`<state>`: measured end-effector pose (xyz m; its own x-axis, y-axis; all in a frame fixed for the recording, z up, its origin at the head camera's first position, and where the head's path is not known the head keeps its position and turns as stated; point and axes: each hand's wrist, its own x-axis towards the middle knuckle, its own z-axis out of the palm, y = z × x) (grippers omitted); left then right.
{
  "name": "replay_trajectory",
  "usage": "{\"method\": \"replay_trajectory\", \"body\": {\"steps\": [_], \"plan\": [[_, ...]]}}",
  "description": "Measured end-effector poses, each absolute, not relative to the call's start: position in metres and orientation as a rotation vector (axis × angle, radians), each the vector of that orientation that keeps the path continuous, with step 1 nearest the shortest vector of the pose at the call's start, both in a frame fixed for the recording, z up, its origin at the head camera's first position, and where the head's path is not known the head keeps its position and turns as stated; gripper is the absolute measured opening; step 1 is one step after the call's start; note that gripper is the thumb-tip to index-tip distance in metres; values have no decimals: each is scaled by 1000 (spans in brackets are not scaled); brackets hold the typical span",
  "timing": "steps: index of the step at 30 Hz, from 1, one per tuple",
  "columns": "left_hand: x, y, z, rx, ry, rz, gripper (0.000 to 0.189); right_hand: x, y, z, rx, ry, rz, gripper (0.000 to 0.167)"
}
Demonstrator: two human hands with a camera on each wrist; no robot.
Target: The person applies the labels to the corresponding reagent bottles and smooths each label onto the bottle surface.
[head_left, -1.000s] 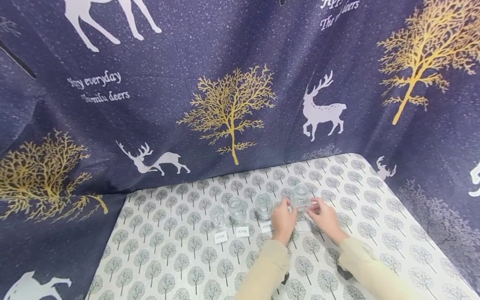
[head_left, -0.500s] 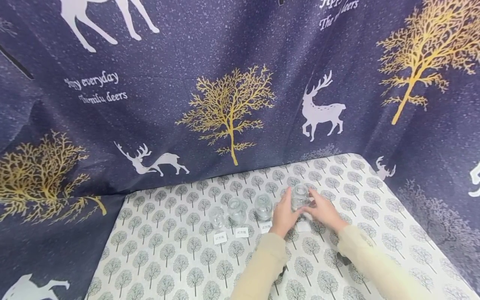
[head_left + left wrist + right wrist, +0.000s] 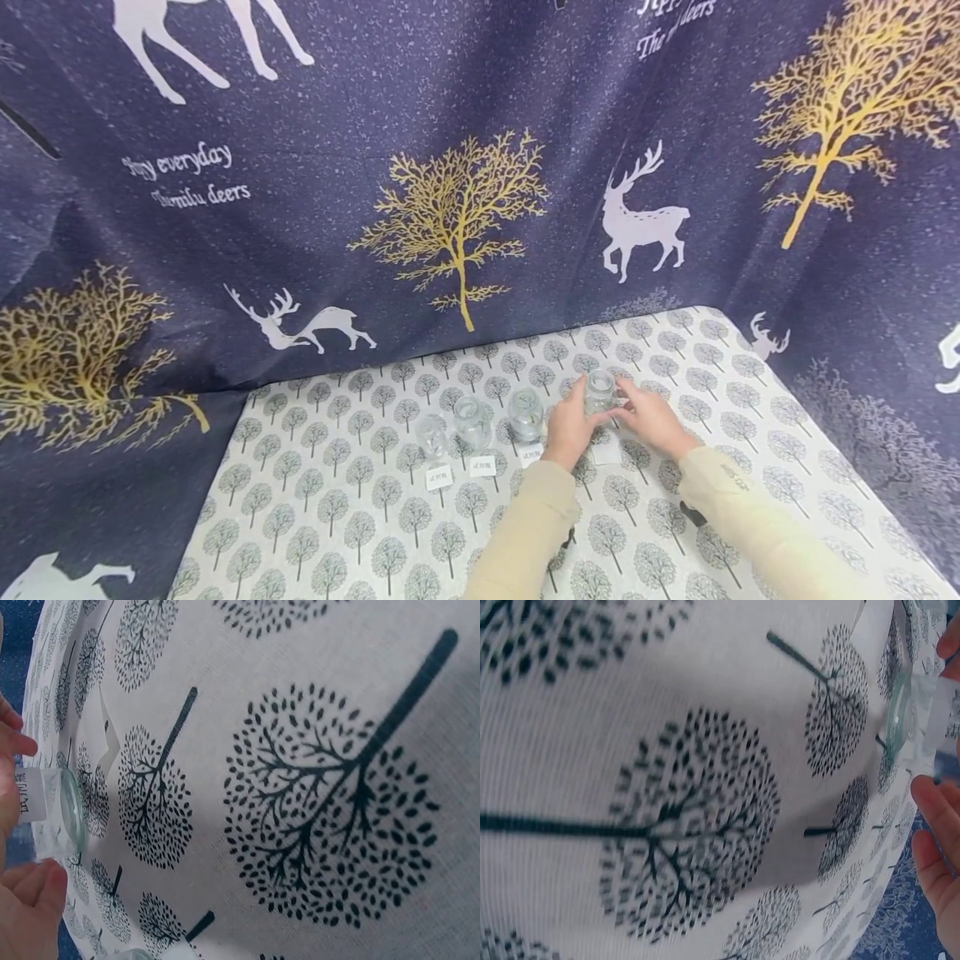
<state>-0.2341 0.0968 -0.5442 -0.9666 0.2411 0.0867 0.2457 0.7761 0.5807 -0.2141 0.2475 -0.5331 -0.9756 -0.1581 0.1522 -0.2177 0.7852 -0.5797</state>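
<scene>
A clear glass jar (image 3: 600, 390) stands upright towards the far right of the table in the head view. My left hand (image 3: 570, 427) grips its left side, and my right hand (image 3: 651, 422) holds it from the right. Both thumbs meet low on the jar's front. The left wrist view shows a white label (image 3: 30, 795) with printed characters against the glass, between the fingers. In the right wrist view, the label (image 3: 943, 720) is partly cut off by the frame's edge. The hands hide much of the jar's lower part.
Left of the hands stand three more glass jars (image 3: 526, 414), (image 3: 472, 422), (image 3: 432, 435) in a row, with small printed white labels (image 3: 482, 466) before them. A blank white slip (image 3: 607, 453) lies in front of the held jar. A dark curtain (image 3: 315, 208) hangs behind the table.
Both hands have moved from pinching at the jar's lower front to wrapping its sides, thumbs coming together on the front. Since half a second ago they have barely shifted.
</scene>
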Motion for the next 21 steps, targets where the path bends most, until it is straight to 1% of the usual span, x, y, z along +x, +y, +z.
{"method": "replay_trajectory", "body": {"steps": [4,9,14,16,21], "plan": [[-236,93,-544,-460,-2948,-911,72,-217,253,-534,375,-2856,824,59],[-236,88,-544,-548,-2948,-906,66,-220,259,-535,442,-2814,792,56],[-237,85,-545,-600,-2943,-947,67,-220,263,-537,448,-2804,781,52],[-236,84,-546,-611,-2945,-939,70,-220,263,-537,427,-2832,827,54],[-236,84,-547,-619,-2957,-922,79,-220,260,-541,381,-2914,981,68]]}}
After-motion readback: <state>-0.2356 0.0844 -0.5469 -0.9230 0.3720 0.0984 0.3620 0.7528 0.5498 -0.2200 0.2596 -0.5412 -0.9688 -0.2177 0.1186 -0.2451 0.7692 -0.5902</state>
